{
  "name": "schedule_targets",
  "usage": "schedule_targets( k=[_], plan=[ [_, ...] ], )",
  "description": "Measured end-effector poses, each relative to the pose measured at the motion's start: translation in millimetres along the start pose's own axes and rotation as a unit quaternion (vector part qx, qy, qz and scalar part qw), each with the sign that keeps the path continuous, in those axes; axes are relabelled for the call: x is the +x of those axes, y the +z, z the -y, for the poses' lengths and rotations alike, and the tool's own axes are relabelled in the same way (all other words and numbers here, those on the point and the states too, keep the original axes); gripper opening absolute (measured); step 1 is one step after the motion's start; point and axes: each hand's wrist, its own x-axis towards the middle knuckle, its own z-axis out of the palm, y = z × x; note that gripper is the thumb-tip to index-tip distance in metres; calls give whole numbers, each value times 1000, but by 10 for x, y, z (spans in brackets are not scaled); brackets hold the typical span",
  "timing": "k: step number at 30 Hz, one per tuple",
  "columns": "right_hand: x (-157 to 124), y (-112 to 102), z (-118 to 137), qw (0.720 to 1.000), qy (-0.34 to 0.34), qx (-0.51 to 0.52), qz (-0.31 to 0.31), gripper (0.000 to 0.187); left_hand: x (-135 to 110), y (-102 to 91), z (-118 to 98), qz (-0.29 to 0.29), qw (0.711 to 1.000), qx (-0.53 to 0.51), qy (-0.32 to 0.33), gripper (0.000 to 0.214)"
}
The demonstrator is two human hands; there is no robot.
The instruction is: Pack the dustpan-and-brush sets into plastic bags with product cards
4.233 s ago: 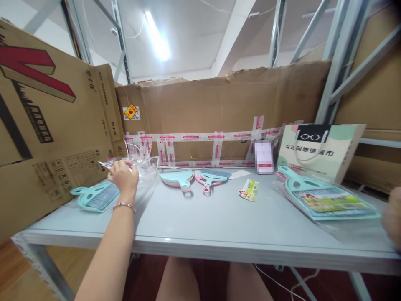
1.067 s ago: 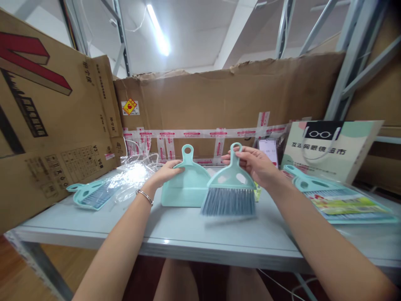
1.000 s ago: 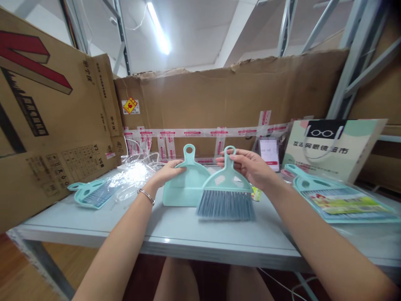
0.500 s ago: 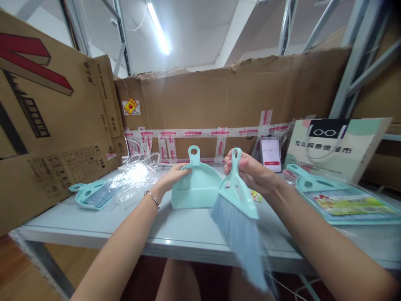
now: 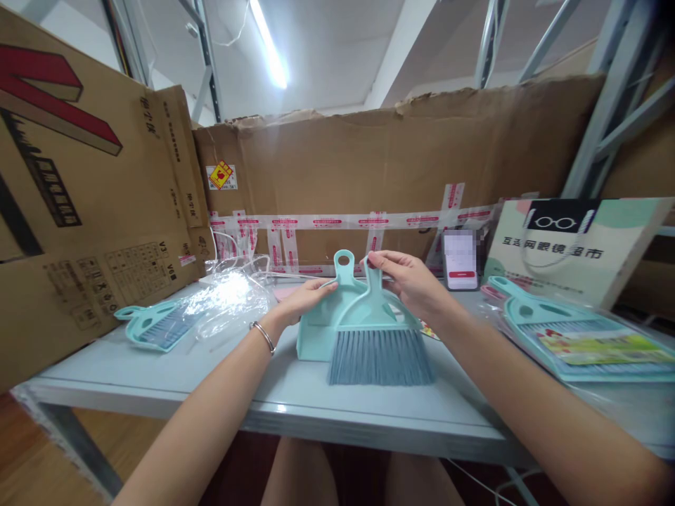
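My left hand [image 5: 307, 298] grips the mint-green dustpan [image 5: 318, 341] by its left side near the handle, fingers behind it and thumb in front. The dustpan stands on the table with its holed handle up. My right hand [image 5: 403, 275] pinches the top of the handle of a matching hand brush [image 5: 377, 309]. Its blue-grey bristles [image 5: 380, 358] point down, and the brush overlaps the right part of the dustpan, in front of it. Whether the two touch I cannot tell.
On the left lie a smaller dustpan-and-brush set [image 5: 155, 325] and crumpled clear plastic [image 5: 232, 299]. A wrapped set with a label [image 5: 585, 337] lies at the right, before a paper bag [image 5: 559, 246]. A phone [image 5: 461, 260] leans upright. Cardboard [image 5: 327, 169] walls the back of the table [image 5: 295, 393].
The brush has swung from a tilted, blurred position at the right to hang upright before the dustpan. My right hand moved left; the dustpan shifted slightly right.
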Motion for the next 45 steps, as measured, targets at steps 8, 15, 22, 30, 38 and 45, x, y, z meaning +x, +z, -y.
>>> schedule_targets(
  k=[8, 15, 22, 30, 38, 45],
  plan=[
    [239, 113, -135, 981, -121, -132, -69, 29, -22, 26, -23, -7, 999, 24, 22, 55],
    [377, 141, -290, 938, -197, -255, -126, 21, -42, 98, -47, 26, 983, 137, 116, 38],
    [347, -151, -323, 991, -5, -133, -7, 40, -41, 126, -26, 26, 979, 153, 132, 36],
    [264, -77, -340, 990, 103, -51, 79, 25, -19, 125, -27, -6, 964, 215, 156, 37],
    [280, -42, -399, 993, 84, -72, 46, 19, 6, 120, -43, -46, 948, 271, 159, 38],
    [266, 27, -406, 988, 40, -144, 25, 22, 74, 153, -88, -161, 955, 204, 141, 33]
  ],
)
